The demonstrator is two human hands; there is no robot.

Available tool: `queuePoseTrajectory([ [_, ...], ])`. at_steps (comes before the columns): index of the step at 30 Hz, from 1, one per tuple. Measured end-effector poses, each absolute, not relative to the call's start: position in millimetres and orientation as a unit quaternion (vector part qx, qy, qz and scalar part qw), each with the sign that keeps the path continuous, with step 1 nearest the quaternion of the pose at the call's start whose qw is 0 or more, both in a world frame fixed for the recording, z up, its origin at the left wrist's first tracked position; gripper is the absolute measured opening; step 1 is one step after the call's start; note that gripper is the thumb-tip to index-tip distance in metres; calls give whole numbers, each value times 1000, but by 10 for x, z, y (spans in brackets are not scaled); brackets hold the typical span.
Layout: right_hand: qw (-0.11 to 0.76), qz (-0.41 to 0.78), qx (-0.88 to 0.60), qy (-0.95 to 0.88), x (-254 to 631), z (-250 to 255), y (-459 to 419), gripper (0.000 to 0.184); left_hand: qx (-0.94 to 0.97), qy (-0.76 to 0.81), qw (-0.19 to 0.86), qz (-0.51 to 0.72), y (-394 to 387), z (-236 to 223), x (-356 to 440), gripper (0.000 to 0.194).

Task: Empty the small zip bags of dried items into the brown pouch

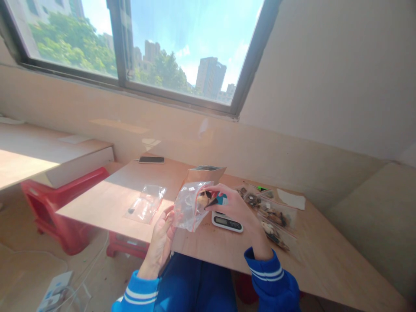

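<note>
My left hand pinches the side of a clear zip bag with a red seal line, held up above the table's front edge. At the bag's mouth, my right hand grips pale and dark dried pieces, whose exact kind I cannot make out. Under that hand sits a small white digital scale, partly covered by it. Behind the clear bag stands an open brown paper pouch. To the right lie several clear bags filled with dried pieces.
Another clear zip bag lies flat on the wooden table at the left. A phone rests near the back edge, and a white paper at the right. Red stools and a white power strip are at the lower left.
</note>
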State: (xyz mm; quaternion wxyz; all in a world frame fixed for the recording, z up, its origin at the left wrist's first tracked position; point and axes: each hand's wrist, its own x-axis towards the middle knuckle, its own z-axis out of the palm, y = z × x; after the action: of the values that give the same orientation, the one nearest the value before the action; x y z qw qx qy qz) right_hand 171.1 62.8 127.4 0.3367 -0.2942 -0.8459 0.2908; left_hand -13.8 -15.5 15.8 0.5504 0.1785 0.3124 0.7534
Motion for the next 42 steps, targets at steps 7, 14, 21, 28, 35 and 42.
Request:
queuePoseTrajectory([
  [7,423,356,-301,-777,1781,1294,1068,40,171,323,553,749,-147,109,-204,44],
  [14,493,261,-387,-735,1663,1376,1563,42,160,331,552,748,-118,49,-271,47],
  [21,459,178,-349,-798,1610,1293,1778,38,162,337,552,745,-111,71,-298,49],
  [28,365,255,-310,-840,1700,1408,1715,42,167,336,550,747,-95,33,-315,49],
  [35,366,230,-233,-871,1687,1422,1658,24,166,338,548,747,-87,6,-312,46],
  [42,364,261,-264,-854,1693,1373,1623,27,141,362,539,747,-76,-20,-379,34],
])
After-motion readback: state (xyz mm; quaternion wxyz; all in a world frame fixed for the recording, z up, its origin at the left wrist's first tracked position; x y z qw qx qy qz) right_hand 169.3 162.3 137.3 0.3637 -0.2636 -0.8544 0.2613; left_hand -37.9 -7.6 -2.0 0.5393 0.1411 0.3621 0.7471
